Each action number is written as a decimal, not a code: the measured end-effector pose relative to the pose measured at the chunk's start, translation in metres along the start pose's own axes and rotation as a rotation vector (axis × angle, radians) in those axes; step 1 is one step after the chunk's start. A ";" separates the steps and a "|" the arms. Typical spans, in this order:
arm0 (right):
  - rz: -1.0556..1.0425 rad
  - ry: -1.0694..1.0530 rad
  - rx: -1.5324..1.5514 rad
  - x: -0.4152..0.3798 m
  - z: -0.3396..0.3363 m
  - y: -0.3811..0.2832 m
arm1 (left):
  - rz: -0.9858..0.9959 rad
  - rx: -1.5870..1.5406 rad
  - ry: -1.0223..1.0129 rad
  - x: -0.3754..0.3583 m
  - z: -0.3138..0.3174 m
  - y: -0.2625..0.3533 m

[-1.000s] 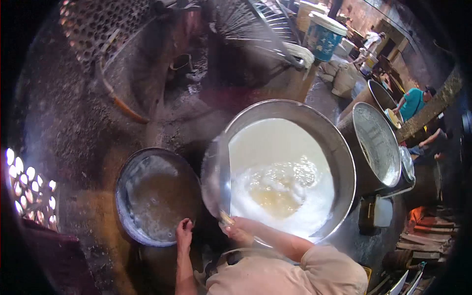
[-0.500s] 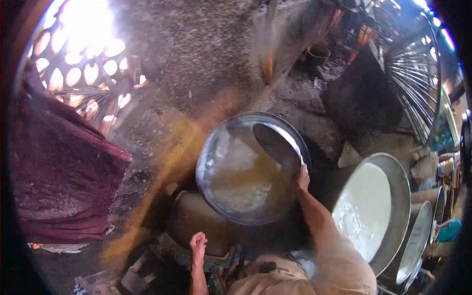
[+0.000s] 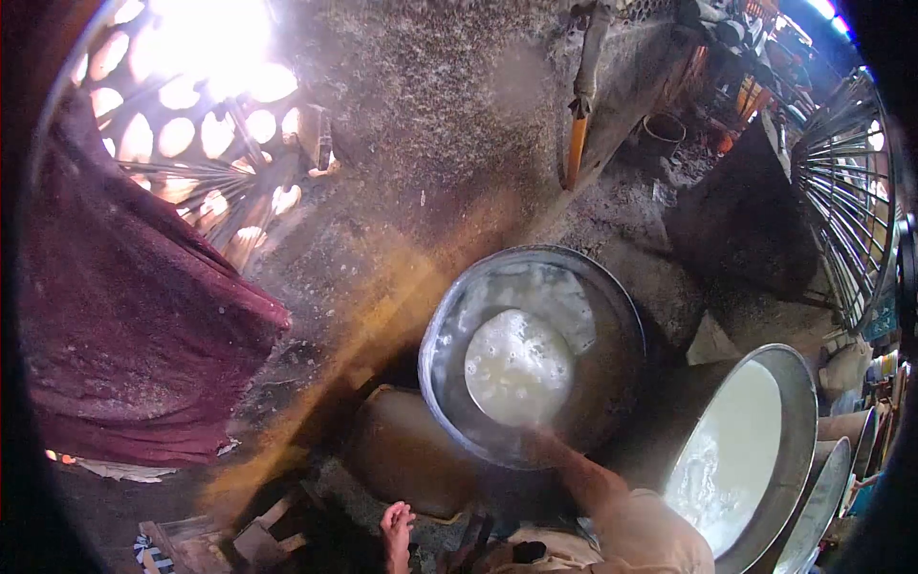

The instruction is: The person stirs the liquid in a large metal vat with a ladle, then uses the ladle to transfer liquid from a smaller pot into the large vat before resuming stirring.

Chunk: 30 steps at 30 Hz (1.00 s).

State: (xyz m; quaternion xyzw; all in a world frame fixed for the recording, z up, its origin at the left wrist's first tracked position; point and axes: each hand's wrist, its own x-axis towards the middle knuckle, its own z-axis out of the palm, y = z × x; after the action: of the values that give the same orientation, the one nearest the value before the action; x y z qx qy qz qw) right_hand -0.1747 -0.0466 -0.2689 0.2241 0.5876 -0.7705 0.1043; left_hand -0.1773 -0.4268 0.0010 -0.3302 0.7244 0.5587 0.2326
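A wide, deep metal pot (image 3: pixel 612 287) stands in front of me, with cloudy liquid in it. Inside it is a round bowl (image 3: pixel 519 367), full of milky, bubbly liquid. My right hand (image 3: pixel 541 446) is closed on the bowl's near edge; motion smears its fingers. Down at the bottom of the view, my left hand (image 3: pixel 397 521) is raised beside a brown, round-edged vessel (image 3: pixel 406 450). Its fingers are loosely curled and apart, with nothing visible in them.
A large metal vat (image 3: pixel 736 430) of white liquid stands at the right, with other vats behind it. Maroon cloth (image 3: pixel 143 325) hangs at the left. A fan-like metal cage (image 3: pixel 846 201) is at the upper right. Wooden pieces (image 3: pixel 258 545) lie at lower left.
My right hand has moved from the pot's right side to its near side. The bowl, tilted and dark before, is now level and full of milky liquid. My left hand sits lower in view.
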 end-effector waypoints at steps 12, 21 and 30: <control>0.376 -0.035 0.596 -0.205 -0.056 -0.203 | 0.275 0.004 -0.313 0.004 0.104 0.033; 0.470 0.351 0.094 -0.457 -0.141 -0.283 | 0.417 0.151 -0.712 -0.095 0.248 0.034; 0.362 0.524 0.331 -0.604 -0.211 -0.144 | 0.590 0.482 -1.051 -0.184 0.348 -0.008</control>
State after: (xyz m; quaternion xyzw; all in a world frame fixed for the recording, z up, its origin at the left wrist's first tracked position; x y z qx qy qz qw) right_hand 0.3416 0.1341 0.0927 0.5284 0.4126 -0.7405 0.0473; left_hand -0.0590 -0.0530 0.0327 0.2613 0.6794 0.5080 0.4605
